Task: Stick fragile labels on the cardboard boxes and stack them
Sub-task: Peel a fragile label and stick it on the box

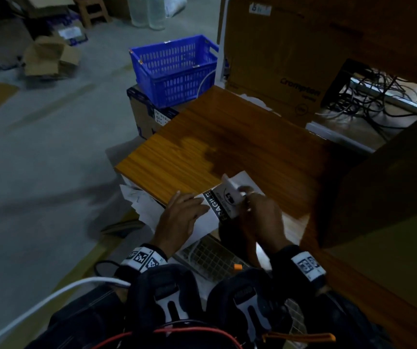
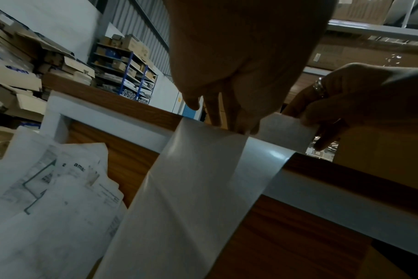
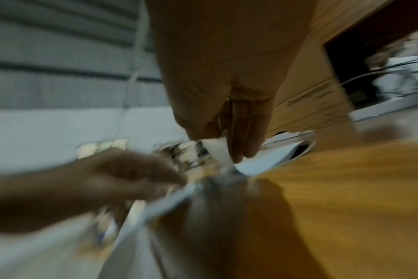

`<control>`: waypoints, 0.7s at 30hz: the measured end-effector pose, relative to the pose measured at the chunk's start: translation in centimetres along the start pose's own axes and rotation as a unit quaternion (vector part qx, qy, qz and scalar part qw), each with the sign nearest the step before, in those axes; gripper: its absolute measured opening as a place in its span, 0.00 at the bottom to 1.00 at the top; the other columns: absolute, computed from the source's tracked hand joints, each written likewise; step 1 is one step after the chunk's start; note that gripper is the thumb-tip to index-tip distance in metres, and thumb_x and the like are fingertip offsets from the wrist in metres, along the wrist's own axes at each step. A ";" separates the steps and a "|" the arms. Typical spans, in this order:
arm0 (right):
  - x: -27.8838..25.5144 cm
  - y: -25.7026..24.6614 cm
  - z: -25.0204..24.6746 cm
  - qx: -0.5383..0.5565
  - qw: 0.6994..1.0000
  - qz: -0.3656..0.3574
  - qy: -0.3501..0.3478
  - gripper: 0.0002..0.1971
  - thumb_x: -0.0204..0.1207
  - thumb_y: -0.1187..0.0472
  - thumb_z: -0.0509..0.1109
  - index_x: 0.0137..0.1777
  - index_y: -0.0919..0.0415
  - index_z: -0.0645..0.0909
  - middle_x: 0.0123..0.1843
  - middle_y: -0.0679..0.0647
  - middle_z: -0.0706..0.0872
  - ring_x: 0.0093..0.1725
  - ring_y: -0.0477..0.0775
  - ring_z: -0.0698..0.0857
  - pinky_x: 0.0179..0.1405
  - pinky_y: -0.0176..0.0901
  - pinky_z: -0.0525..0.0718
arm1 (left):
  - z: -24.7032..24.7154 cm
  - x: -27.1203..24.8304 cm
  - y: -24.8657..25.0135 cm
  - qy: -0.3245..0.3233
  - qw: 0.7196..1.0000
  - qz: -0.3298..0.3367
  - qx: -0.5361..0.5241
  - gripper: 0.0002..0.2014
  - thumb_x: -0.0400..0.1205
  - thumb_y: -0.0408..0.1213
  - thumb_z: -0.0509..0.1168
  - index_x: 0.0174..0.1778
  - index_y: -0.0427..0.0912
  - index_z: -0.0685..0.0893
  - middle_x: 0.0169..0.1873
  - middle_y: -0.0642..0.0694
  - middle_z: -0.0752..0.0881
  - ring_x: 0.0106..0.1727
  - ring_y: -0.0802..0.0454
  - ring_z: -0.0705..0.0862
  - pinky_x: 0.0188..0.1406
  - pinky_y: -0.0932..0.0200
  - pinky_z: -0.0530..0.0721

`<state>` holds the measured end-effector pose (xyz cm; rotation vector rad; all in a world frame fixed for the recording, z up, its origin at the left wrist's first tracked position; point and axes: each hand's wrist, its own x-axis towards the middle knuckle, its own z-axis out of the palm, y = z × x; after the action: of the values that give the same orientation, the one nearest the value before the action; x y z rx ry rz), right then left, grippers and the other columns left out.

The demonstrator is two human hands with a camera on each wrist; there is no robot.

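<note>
Hands are working together at the near edge of the wooden counter (image 1: 227, 137), over a strip of white backing paper (image 1: 203, 220). Your left hand (image 1: 181, 217) is lying on the paper, fingers fairly straight and pressing it down at the counter's edge. Your right hand (image 1: 260, 217) is pinching the corner of a fragile label (image 1: 227, 200) between thumb and fingertips, lifting it off the backing; a ring is showing on one of its fingers. The label is sitting between your two hands, partly curled up, and its black band is reading "FRAGILE" in white letters, with a small dark symbol on the white part that is too blurred to read.

Behind the counter a large cardboard box (image 1: 290, 59) is standing upright and carrying the printed word "Crompton"; a smaller line under it is too small to make out. Another plain cardboard box (image 1: 378, 192) is sitting on the counter to your right, close to your right hand. Beyond the counter's far left corner a blue plastic crate (image 1: 174, 69) is resting on a carton with a white sticker. Loose printed sheets (image 2: 53, 198) are lying below the counter edge at your left, one showing the letters "ama".
</note>
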<state>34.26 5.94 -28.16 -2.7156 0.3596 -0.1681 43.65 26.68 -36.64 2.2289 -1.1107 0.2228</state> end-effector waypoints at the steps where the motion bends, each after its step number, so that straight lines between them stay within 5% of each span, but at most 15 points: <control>1: 0.2 0.8 -0.9 0.049 0.998 0.010 0.037 0.15 0.85 0.64 0.68 0.71 0.57 0.81 0.49 0.50 0.90 0.36 0.43 0.84 0.31 0.32 0.82 | -0.1 -0.2 -0.4 0.004 1.000 0.007 0.004 0.21 0.75 0.19 0.74 0.59 0.44 0.92 0.62 0.43 0.89 0.70 0.46 0.78 0.81 0.35 0.66; 4: 1.3 3.3 -3.8 0.132 0.978 0.048 0.152 0.13 0.85 0.68 0.67 0.68 0.61 0.80 0.44 0.49 0.85 0.37 0.42 0.83 0.37 0.35 0.87 | -0.3 -0.8 -1.2 0.017 1.000 0.008 0.008 0.19 0.75 0.21 0.74 0.57 0.45 0.92 0.63 0.44 0.89 0.69 0.46 0.82 0.80 0.33 0.69; 7: 3.6 6.5 -5.0 0.121 0.965 0.117 0.202 0.08 0.85 0.64 0.66 0.62 0.60 0.78 0.48 0.53 0.85 0.45 0.55 0.87 0.46 0.61 0.90 | -0.6 -1.1 -1.2 0.026 0.999 0.000 0.022 0.11 0.83 0.35 0.66 0.56 0.46 0.92 0.62 0.46 0.89 0.69 0.47 0.83 0.82 0.39 0.66; 10: 5.6 9.5 -4.9 0.119 0.955 0.206 0.178 0.11 0.84 0.65 0.67 0.65 0.62 0.80 0.60 0.62 0.86 0.60 0.63 0.86 0.62 0.65 0.86 | -0.6 -1.1 -0.9 0.030 0.999 -0.023 0.025 0.11 0.85 0.47 0.67 0.53 0.46 0.91 0.62 0.48 0.89 0.70 0.49 0.82 0.84 0.41 0.63; 14: 6.6 12.6 -3.1 0.069 0.968 0.204 0.129 0.15 0.81 0.71 0.68 0.67 0.65 0.81 0.67 0.68 0.84 0.70 0.71 0.81 0.73 0.66 0.77 | -0.6 -1.1 -0.7 0.023 0.999 -0.040 0.023 0.16 0.81 0.56 0.70 0.51 0.47 0.88 0.61 0.49 0.88 0.71 0.51 0.80 0.85 0.46 0.58; 18: 6.1 12.4 -1.8 -0.027 0.969 0.234 0.068 0.16 0.80 0.63 0.63 0.65 0.68 0.82 0.65 0.71 0.83 0.68 0.75 0.80 0.71 0.71 0.76 | -0.6 -1.2 -0.6 0.026 0.999 -0.039 0.026 0.19 0.80 0.59 0.68 0.53 0.47 0.90 0.61 0.48 0.89 0.71 0.49 0.81 0.83 0.40 0.63; 21: 4.1 7.6 -1.5 -0.001 0.993 0.086 0.084 0.09 0.79 0.65 0.66 0.51 0.63 0.88 0.53 0.63 0.89 0.55 0.61 0.87 0.55 0.56 0.84 | -0.5 -1.1 -0.7 0.021 0.998 -0.040 0.031 0.20 0.80 0.58 0.70 0.55 0.45 0.91 0.63 0.46 0.89 0.72 0.46 0.81 0.83 0.37 0.65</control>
<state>36.24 -2.49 -29.57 -2.6640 0.6395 -0.3495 43.52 28.04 -37.03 2.3080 -1.0016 0.2736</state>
